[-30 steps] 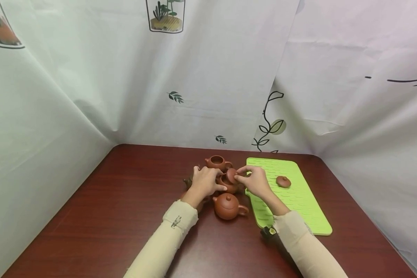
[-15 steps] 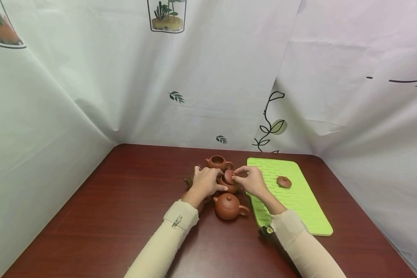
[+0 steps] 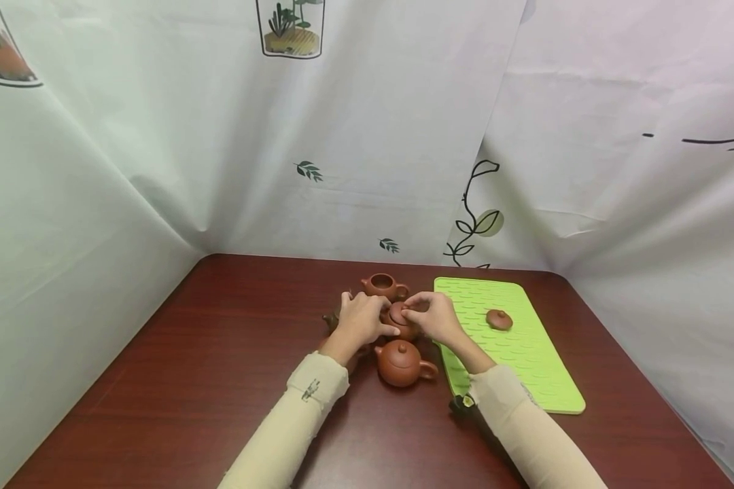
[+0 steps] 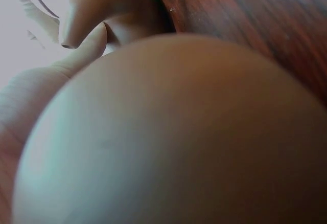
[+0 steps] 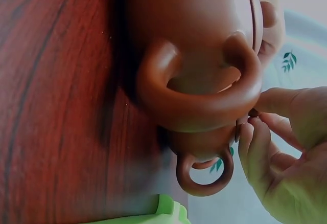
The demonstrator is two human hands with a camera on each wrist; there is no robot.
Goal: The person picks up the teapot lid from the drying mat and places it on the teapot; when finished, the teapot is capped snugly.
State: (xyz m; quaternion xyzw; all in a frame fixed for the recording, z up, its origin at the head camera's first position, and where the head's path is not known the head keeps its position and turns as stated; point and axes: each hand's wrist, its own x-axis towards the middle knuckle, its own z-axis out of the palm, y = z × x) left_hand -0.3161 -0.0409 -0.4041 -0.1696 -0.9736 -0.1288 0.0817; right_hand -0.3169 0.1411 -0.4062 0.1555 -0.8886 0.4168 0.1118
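In the head view my left hand [image 3: 362, 319] steadies a brown clay teapot [image 3: 404, 331], its thumb and fingers round the spout side. My right hand [image 3: 438, 316] pinches the knob of a teapot lid [image 3: 399, 313], which lies over that teapot's opening. From the right wrist, the right hand's fingertips [image 5: 258, 127] meet at the small knob, partly hidden by a nearer teapot [image 5: 199, 24]. The left wrist view shows the held teapot's spout [image 4: 76, 27] by the left hand [image 4: 36, 101], behind a large blurred rounded brown surface [image 4: 173, 142].
A lidded teapot [image 3: 400, 363] stands just in front. Behind the hands is a lidless teapot [image 3: 382, 285]. Another lid [image 3: 499, 320] rests on the green mat [image 3: 526, 367] at right. Darker pieces [image 3: 331, 320] are half hidden behind the left hand. All stand on the red-brown table [image 3: 220, 380].
My right hand has moved slightly left with the lid, which was tilted beside the opening and now lies nearly flat over it. The left hand has stayed in place.
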